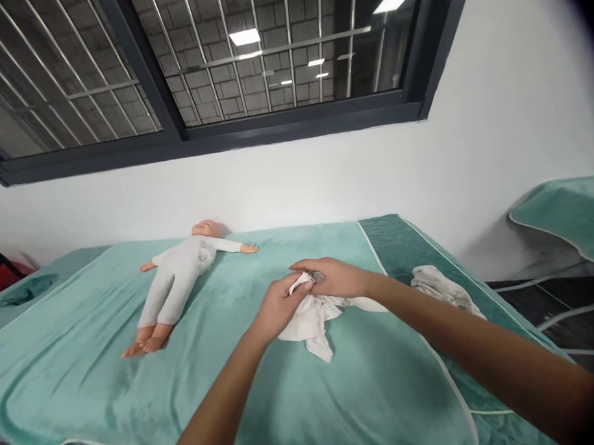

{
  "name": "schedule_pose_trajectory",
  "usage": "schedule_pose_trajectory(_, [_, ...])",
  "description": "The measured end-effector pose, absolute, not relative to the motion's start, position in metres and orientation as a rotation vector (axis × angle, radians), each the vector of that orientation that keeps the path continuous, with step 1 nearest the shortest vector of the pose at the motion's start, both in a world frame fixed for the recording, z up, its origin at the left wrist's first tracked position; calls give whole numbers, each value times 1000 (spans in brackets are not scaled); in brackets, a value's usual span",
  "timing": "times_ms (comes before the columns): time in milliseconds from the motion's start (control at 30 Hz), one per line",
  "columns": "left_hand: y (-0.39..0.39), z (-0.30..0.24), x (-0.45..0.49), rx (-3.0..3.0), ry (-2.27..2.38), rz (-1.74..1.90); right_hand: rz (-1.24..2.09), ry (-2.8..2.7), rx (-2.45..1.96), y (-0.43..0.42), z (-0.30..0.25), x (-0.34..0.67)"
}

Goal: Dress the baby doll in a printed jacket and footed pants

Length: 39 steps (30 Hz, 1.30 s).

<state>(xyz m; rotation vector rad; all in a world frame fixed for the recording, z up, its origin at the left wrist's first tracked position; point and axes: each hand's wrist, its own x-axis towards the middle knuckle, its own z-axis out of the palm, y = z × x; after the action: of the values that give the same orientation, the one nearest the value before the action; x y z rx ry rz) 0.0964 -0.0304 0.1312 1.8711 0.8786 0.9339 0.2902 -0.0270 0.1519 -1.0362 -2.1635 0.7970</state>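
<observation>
White cloth is pinched by the fingers of the left hand and right hand, seemingly so that it stays gathered; its loose folds are supported by the green blanket; the doll is laid apart, face up.

Likely training room, draped beds, doll

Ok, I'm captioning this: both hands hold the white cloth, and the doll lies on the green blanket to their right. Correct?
Only the side is wrong: the head view shows the doll lying left of the left hand and right hand.
</observation>
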Motion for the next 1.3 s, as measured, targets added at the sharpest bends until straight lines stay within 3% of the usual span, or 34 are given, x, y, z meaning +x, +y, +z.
schedule_pose_trajectory(200, [-43,221,60,2673,925,769,796,-2419,-1123,-30,228,296])
schedule_pose_trajectory(433, [-40,249,42,3198,1438,972,512,-2297,-1396,-60,276,311])
schedule_pose_trajectory(600, [-40,243,36,3098,1531,1119,0,-2177,-1800,-67,272,320])
schedule_pose_trajectory(767, [-47,232,30,2918,1551,1171,-266,-2221,-2127,-77,255,333])
schedule_pose_trajectory(1300, [-66,225,34,2734,1560,1400,-352,-2169,-1908,-89,232,327])
